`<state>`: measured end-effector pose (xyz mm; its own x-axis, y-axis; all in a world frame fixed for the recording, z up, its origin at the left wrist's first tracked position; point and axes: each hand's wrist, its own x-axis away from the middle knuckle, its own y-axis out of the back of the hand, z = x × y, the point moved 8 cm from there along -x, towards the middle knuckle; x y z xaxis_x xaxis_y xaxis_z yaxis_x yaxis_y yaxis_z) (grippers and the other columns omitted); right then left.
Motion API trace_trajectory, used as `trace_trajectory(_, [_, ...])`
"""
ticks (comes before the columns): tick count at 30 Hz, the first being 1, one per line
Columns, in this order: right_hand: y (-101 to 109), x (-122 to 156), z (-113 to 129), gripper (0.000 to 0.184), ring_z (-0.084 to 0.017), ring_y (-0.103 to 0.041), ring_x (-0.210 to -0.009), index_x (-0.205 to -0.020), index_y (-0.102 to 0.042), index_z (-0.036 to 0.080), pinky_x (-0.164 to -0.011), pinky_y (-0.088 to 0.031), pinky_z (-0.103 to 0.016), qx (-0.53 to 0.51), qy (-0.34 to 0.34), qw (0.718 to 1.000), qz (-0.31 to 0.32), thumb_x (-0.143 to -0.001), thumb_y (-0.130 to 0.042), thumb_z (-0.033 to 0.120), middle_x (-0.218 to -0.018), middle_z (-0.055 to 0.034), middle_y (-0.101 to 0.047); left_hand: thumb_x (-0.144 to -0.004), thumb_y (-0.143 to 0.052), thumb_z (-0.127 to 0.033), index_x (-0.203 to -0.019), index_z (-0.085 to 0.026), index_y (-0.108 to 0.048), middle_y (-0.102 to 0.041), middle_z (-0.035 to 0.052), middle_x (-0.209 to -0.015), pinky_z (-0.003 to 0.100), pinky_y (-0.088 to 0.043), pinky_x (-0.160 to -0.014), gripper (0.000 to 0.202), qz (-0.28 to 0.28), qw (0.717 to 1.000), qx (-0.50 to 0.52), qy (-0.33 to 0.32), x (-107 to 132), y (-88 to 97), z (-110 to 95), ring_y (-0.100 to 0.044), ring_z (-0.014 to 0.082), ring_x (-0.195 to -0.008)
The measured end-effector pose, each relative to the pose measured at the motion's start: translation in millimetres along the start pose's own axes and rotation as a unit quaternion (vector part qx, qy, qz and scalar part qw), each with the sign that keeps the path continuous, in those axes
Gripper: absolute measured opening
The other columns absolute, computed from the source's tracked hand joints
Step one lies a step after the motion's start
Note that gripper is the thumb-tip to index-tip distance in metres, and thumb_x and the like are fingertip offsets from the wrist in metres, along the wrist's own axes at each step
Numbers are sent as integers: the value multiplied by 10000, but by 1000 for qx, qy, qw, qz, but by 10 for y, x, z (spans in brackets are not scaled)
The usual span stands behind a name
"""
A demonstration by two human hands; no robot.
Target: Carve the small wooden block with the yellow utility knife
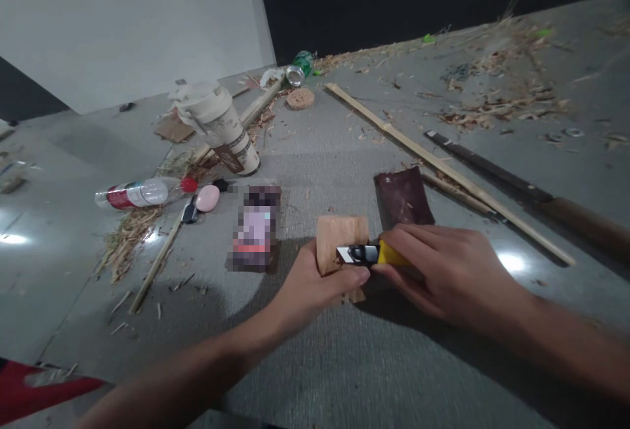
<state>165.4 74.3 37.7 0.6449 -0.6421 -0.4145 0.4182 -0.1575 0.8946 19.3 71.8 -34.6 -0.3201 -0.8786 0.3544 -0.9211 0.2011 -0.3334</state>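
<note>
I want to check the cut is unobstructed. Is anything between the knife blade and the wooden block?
Nothing visible. The right hand holds the yellow utility knife with its blade lying against the wooden block, which the left hand steadies; the left thumb sits just below the blade.

My one view sits on the head, looking forward and steeply down, close over the littered floor [315, 363].

We cannot read the pixelated object [256, 229] beside the left hand [308, 285]; the right hand [443, 268] hides most of the knife's yellow handle [391, 255]; the long blade's wooden handle [585, 222] runs off the right edge.
</note>
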Motion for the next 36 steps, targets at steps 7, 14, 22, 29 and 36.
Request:
trace_trajectory(7, [-30,1,4,232,-157,-540,-628,-882,-534,205,-586,-334,-312,-11,0,1000,23,-1049,-511,365,-740,-3,-577,-766,-903,-362,-1024,-145,-685,-655,12,-889,241,-530,-709,401,16,999,-28,-12,-40,29,28,-609,117,-754])
trace_trajectory(14, [-5,-37,31,168,-161,-544,-644,-894,-561,192,-605,-344,-316,-22,10,999,29,-1008,-510,304,-755,-12,-596,-779,-885,-329,-1079,-145,-691,-676,28,-954,266,-525,-765,402,-3,998,-63,-18,-45,65,19,-619,143,-828])
trace_trajectory(22, [-7,-41,48,215,-167,-562,-647,-884,-584,188,-625,-368,-317,-33,12,998,43,-1021,-498,329,-761,-21,-623,-739,-916,-363,-1172,-151,-720,-720,73,-1046,303,-536,-820,520,-5,996,-86,-12,-39,72,29,-656,191,-913])
trace_trajectory(29, [-12,-37,71,216,-168,-554,-651,-895,-577,187,-623,-371,-324,-36,25,998,43,-1032,-497,334,-772,-14,-611,-724,-911,-367,-1157,-156,-705,-737,76,-1048,348,-549,-874,524,2,994,-111,-18,-37,13,-30,-677,220,-935])
trace_trajectory(36, [-30,-28,71,212,-163,-536,-651,-888,-567,191,-611,-344,-324,-33,24,998,41,-1043,-491,315,-775,-19,-615,-785,-873,-399,-1125,-156,-720,-736,70,-1018,327,-567,-833,445,3,987,-155,-36,-26,10,-80,-679,213,-920])
